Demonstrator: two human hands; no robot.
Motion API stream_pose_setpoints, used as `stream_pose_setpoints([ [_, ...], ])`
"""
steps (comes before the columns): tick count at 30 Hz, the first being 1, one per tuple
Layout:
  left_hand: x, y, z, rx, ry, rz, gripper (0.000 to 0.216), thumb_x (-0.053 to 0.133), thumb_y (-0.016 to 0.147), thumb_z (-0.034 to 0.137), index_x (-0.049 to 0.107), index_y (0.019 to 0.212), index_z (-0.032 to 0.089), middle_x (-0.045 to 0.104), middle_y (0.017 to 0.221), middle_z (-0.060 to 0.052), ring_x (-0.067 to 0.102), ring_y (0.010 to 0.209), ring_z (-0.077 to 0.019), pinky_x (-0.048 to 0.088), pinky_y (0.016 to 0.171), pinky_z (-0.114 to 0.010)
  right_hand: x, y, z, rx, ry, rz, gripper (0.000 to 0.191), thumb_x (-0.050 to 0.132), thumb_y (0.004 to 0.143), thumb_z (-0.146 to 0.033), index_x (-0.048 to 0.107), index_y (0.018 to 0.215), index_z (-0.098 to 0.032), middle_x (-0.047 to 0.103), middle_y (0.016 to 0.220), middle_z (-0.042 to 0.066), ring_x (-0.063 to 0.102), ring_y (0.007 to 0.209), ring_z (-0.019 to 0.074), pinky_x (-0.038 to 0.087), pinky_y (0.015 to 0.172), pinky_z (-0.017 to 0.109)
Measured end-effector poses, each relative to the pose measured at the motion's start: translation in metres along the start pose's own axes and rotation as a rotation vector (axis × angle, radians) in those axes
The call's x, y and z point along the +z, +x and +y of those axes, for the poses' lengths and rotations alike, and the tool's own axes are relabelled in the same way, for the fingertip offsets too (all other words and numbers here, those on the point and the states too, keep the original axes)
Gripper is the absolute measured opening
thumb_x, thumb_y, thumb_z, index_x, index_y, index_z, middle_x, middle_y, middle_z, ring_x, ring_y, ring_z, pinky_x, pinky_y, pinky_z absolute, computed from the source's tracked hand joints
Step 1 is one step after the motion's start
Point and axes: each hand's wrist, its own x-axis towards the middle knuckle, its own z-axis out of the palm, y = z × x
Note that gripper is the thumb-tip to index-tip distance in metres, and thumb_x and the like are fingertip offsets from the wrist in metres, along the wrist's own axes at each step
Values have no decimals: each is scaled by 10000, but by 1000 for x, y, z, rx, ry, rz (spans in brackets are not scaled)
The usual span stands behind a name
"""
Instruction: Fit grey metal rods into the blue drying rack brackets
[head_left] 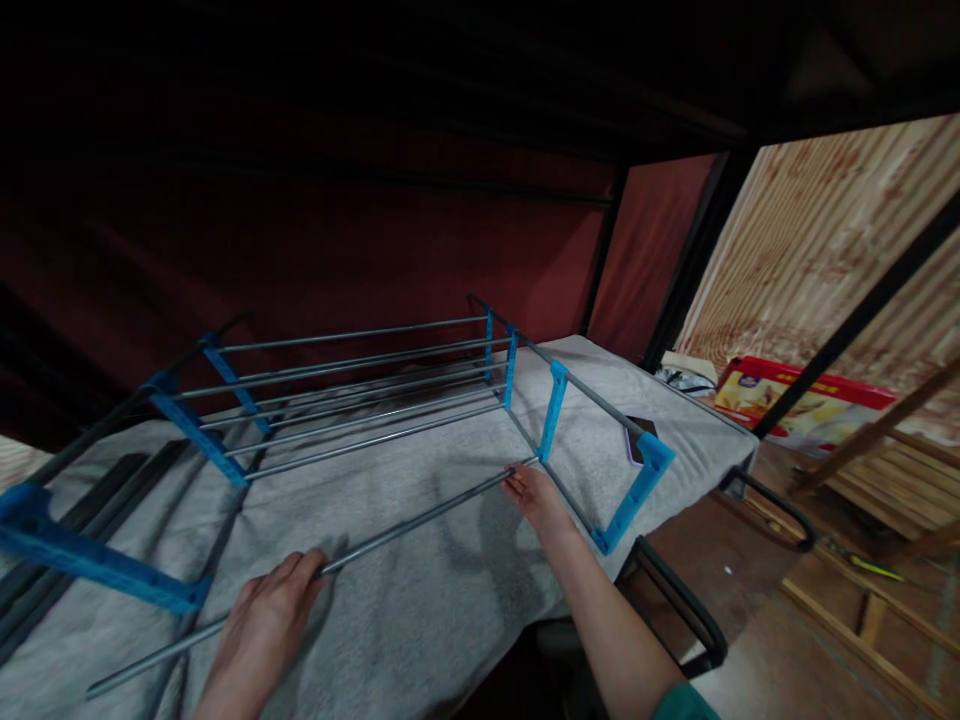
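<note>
A long grey metal rod [420, 520] lies slanted over a grey blanket [420, 600] on a bed. My left hand [266, 610] is wrapped round the rod near its lower end. My right hand [529, 492] pinches the rod's far end, close to a blue plastic bracket [553, 408]. Behind the hands stands a partly built rack [352, 400] of grey rods joined by blue plastic side pieces. Its right side bar [634, 493] runs down to the bed's edge.
Several loose dark rods [97, 500] lie on the blanket at the left, by another blue piece [90, 565]. A dark phone [640, 438] rests near the bed's right edge. A black bed frame, a red box [802, 400] and wooden slats [885, 480] are at the right.
</note>
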Motion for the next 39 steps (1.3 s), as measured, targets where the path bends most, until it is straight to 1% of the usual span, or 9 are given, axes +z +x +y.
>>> stream_pose_setpoints([
  [6, -4, -2, -1, -41, 27, -68, 387, 298, 897, 312, 635, 1054, 205, 696, 1024, -88, 657, 940, -228, 459, 853, -352, 1, -5, -7, -70, -5, 12, 157, 636, 677, -146, 497, 709, -214, 654, 675, -6, 620, 611, 124, 552, 617, 267],
  [10, -3, 2, 0, -47, 39, -47, 400, 288, 895, 279, 620, 1098, 189, 687, 1076, -101, 655, 974, -230, 460, 871, -339, 1, -7, -10, -147, 17, 68, 254, 628, 657, -136, 466, 824, -237, 653, 676, -41, 621, 597, 121, 543, 601, 251],
  [16, -7, 6, 9, -85, 60, -29, 304, 322, 891, 259, 592, 1022, 209, 697, 1041, -75, 672, 884, -207, 467, 816, -312, -3, -12, -17, -221, 57, 145, 491, 637, 657, -157, 394, 1064, -286, 651, 688, -76, 632, 597, 129, 538, 588, 246],
  [24, -13, 7, 22, -164, 121, 44, 257, 364, 886, 205, 616, 937, 191, 712, 932, -80, 659, 908, -244, 435, 846, -364, -20, -12, -39, -271, 103, 239, 473, 598, 730, -122, 376, 1100, -314, 642, 711, -73, 642, 609, 128, 555, 579, 248],
  [26, -9, 8, 23, -222, 127, 99, 195, 442, 875, 222, 628, 920, 188, 713, 905, -81, 649, 934, -262, 412, 902, -398, -25, -13, -42, -281, 104, 234, 495, 623, 719, -108, 370, 1100, -299, 639, 718, -80, 643, 625, 128, 561, 583, 254],
  [29, -4, 5, 26, -338, 131, 220, 110, 566, 837, 243, 645, 894, 191, 710, 909, -84, 621, 978, -299, 310, 1015, -518, -33, -14, -44, -291, 96, 213, 537, 654, 690, -74, 356, 1091, -270, 637, 731, -88, 637, 644, 117, 564, 598, 257],
  [34, -6, -11, 23, -518, -6, 456, 103, 596, 789, 136, 646, 853, 199, 668, 1000, -107, 522, 1145, -343, 173, 1048, -637, -42, -16, -51, -279, 82, 203, 554, 671, 621, -13, 346, 990, -268, 639, 764, -82, 622, 603, 102, 566, 594, 261],
  [36, -11, -18, 18, -638, -206, 571, 146, 625, 741, 90, 643, 822, 210, 635, 1080, -107, 449, 1230, -349, 137, 1068, -633, -44, -14, -54, -262, 78, 214, 573, 653, 575, 29, 349, 960, -268, 632, 771, -77, 623, 582, 109, 567, 568, 274],
  [39, -16, -21, 11, -844, -876, 839, 271, 662, 627, -20, 635, 760, 215, 584, 1148, -79, 367, 1305, -309, 230, 1093, -515, -51, -8, -54, -263, 83, 221, 566, 626, 530, 50, 365, 918, -269, 627, 810, -60, 642, 598, 135, 576, 539, 300],
])
